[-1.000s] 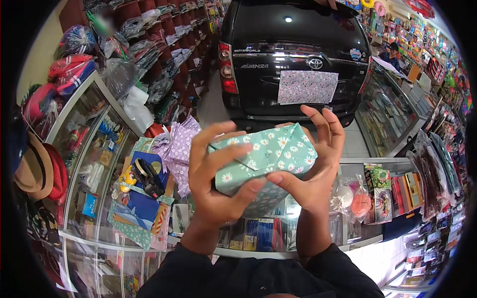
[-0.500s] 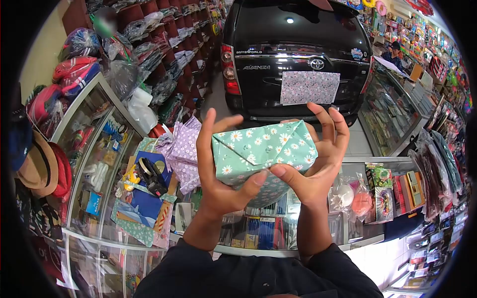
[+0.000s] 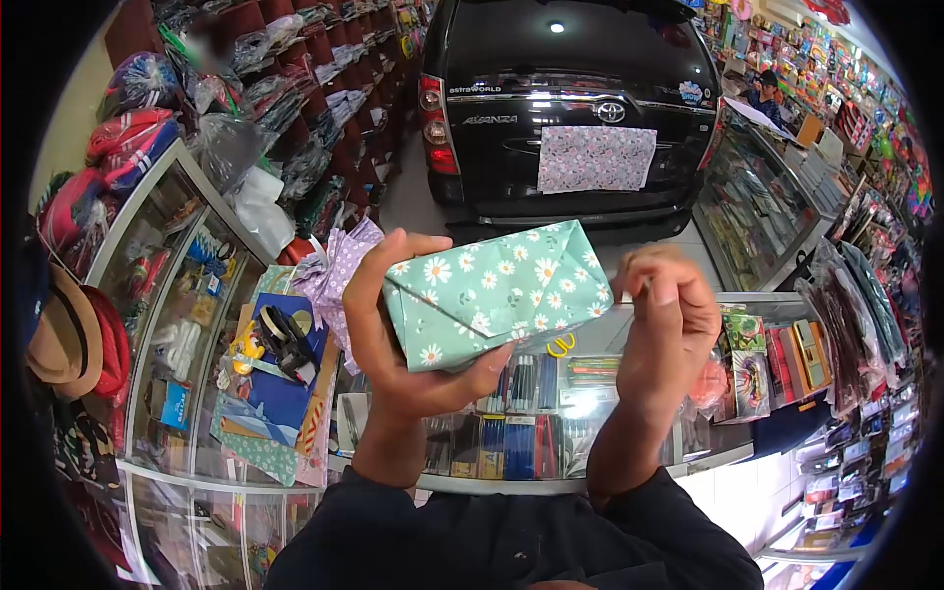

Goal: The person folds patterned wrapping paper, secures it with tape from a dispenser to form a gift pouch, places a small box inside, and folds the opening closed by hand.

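A package wrapped in green daisy-print paper (image 3: pixel 501 290) is held up in front of me, a folded flap lying slantwise across its near face. My left hand (image 3: pixel 403 359) grips its left end, thumb underneath and fingers over the far edge. Just off the package's right end, my right hand (image 3: pixel 674 315) is closed with its fingertips pressed together; whatever they pinch, if anything, I cannot make out. Below, yellow-handled scissors (image 3: pixel 561 345) lie on the glass counter. A black tape dispenser (image 3: pixel 285 339) rests on a blue book (image 3: pixel 290 388) to the left.
Beside my left hand stands a purple flowered package (image 3: pixel 339 280). The glass display counter (image 3: pixel 492 484) holds pens and stationery. A black car (image 3: pixel 580 88) is parked beyond it. Bagged goods hang at right, hats (image 3: pixel 64 334) at left. Another person (image 3: pixel 765 98) is at the far right.
My right hand has let go of the package and moved right, its fingers closing together. The package has tilted and shifted slightly left in my left hand. The view has shifted a little.
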